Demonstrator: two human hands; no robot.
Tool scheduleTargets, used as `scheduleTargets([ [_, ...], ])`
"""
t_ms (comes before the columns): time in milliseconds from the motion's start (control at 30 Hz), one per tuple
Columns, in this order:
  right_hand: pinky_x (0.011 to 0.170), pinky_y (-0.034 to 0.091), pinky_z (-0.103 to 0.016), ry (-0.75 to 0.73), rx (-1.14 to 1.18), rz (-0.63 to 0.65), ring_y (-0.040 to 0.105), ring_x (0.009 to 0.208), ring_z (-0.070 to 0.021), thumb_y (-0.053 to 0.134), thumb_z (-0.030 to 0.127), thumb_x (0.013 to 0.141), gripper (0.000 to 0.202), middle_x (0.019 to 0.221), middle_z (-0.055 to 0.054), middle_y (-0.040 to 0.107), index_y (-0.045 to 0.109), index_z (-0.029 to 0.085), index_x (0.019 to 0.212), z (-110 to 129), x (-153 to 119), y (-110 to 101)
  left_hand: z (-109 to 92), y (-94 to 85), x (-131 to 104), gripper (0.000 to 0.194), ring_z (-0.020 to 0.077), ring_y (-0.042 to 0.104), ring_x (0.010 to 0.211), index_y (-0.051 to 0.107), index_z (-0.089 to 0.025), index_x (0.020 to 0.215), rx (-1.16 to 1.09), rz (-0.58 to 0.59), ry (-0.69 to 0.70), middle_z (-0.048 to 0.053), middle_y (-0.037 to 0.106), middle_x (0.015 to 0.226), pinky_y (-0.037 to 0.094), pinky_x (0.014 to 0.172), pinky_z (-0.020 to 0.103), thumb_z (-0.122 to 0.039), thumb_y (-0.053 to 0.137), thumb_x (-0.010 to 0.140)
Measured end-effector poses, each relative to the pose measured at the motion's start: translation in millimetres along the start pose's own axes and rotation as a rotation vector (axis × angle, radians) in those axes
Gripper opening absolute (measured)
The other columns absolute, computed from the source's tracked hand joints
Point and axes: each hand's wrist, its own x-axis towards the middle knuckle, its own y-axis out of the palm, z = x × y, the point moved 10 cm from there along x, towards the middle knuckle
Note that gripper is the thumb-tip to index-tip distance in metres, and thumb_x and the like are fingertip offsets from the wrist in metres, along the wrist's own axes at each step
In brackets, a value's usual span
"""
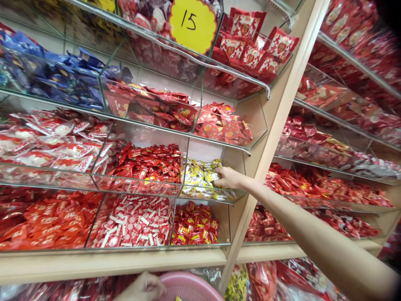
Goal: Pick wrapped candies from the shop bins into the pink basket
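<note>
My right hand point(228, 177) reaches into a glass-fronted compartment of yellow-and-white wrapped candies point(200, 169). Its fingers are closed on a candy at the right side of the pile. Low in the picture, my left hand point(145, 287) is beside a pink plastic basket point(191, 280), with curled fingers at its left rim. A small yellow piece shows inside the basket near the bottom edge. Red wrapped candies point(150, 163) fill the compartment left of the yellow ones, and red-and-yellow candies point(196, 225) lie in the one below.
Glass dividers and front panels edge the shelves. A wooden upright point(266, 138) stands just right of my right hand, under my forearm. A yellow price sign point(193, 23) reading 15 hangs above. Bagged sweets point(238, 282) lie below the wooden ledge point(125, 263).
</note>
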Motion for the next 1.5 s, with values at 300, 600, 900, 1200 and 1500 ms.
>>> scheduleTargets([
  [300,0.052,0.035,-0.023,0.107,0.303,0.179,0.048,0.059,-0.0122,0.054,0.054,0.076,0.038,0.063,0.0,0.055,0.053,0.016,0.066,-23,-5,18,-8,2.9,0,0.043,0.0165,0.053,0.072,0.072,-0.013,0.076,-0.009,0.024,0.036,0.001,0.065,0.07,0.041,0.071,0.024,-0.053,0.057,0.072],
  [600,0.051,0.034,-0.022,0.102,0.223,0.242,0.046,0.058,-0.0112,0.062,0.045,0.072,0.029,0.059,0.001,0.053,0.058,0.016,0.067,-19,-6,20,-19,4.3,-3,0.044,0.0139,0.047,0.064,0.071,-0.014,0.07,-0.035,0.04,0.055,0.0,0.059,0.061,0.038,0.066,0.023,-0.055,0.056,0.072],
  [900,0.053,0.033,-0.023,0.118,0.077,0.168,0.045,0.06,-0.0121,0.061,0.051,0.072,0.036,0.06,0.001,0.052,0.06,0.017,0.061,-17,-4,6,-13,2.8,-1,0.041,0.016,0.052,0.071,0.072,-0.014,0.075,-0.03,0.028,0.049,0.001,0.064,0.068,0.04,0.07,0.023,-0.052,0.058,0.072],
  [1200,0.051,0.039,-0.025,0.318,0.037,0.06,0.054,0.054,-0.0161,0.064,0.061,0.066,0.045,0.046,-0.002,0.053,0.062,0.018,0.055,-27,-21,-24,-9,4.0,1,0.044,0.0172,0.054,0.073,0.073,-0.014,0.075,-0.003,0.039,0.066,0.001,0.065,0.07,0.041,0.072,0.024,-0.055,0.057,0.074],
  [1500,0.052,0.041,-0.026,0.344,0.005,0.26,0.059,0.062,-0.019,0.073,0.038,0.059,0.028,0.067,-0.008,0.064,0.066,0.013,0.069,-12,-23,5,-13,3.1,-2,0.044,0.018,0.053,0.075,0.073,-0.014,0.077,0.001,0.042,0.063,0.002,0.066,0.072,0.041,0.073,0.025,-0.054,0.055,0.074],
])
